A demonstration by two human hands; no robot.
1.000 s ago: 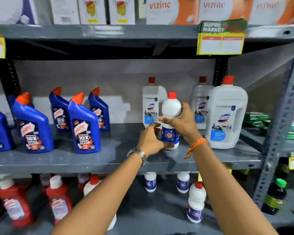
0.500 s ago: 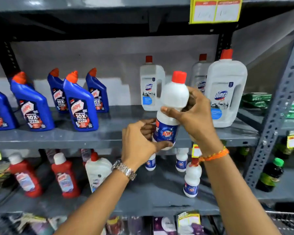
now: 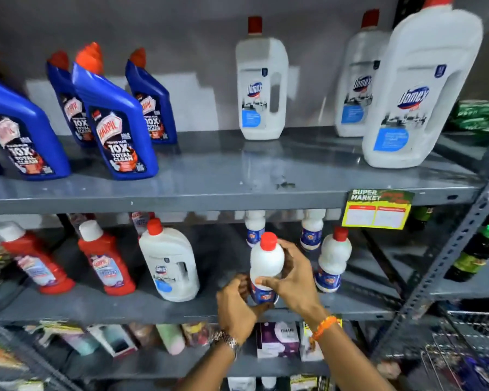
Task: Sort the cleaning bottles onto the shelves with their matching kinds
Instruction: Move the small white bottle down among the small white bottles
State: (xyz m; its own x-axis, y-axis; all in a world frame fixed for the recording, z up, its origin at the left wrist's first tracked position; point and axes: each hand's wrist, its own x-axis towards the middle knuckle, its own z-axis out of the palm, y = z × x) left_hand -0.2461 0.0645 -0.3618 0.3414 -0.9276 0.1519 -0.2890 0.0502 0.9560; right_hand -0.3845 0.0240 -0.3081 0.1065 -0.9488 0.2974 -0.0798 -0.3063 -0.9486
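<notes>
Small white bottle upright — left hand low, right hand mid-body.

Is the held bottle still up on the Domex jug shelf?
No, both hands hold the small white bottle at the lower shelf.

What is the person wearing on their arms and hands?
Both forearms are bare, with no sleeves or gloves in view. The left hand has a silver metal link watch at its wrist. The right hand has an orange beaded thread band around its wrist.
</notes>
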